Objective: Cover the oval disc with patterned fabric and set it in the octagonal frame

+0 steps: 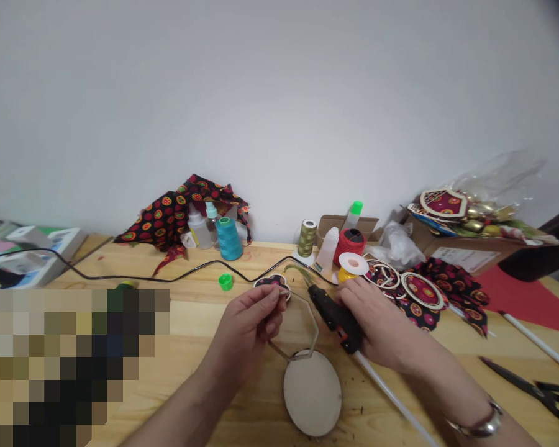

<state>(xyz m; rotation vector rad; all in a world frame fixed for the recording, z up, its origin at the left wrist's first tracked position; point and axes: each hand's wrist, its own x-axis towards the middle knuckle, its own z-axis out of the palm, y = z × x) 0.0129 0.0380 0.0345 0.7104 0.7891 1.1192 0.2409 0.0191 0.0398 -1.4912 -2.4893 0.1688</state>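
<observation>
Between the thumb and fingers of my left hand (251, 320) is a thin wooden polygon-shaped frame (315, 329), tilted above the table. My right hand (370, 313) is closed around a black glue gun (333, 313), its nozzle pointing up and left towards the frame. A long white glue stick (394, 400) sticks out of the gun's back end. Below the frame lies a pale oval disc (313, 394) with a dark edge. Partly hidden behind my left fingers is a round patterned fabric piece (269, 282).
A black cord (158, 279) crosses the table from a power strip (51, 264). Thread spools (230, 239), bottles (327, 249) and patterned cloth (168, 214) stand along the wall. At right are fabric-covered hoops (422, 290), scissors (531, 386) and a filled cardboard box (468, 248).
</observation>
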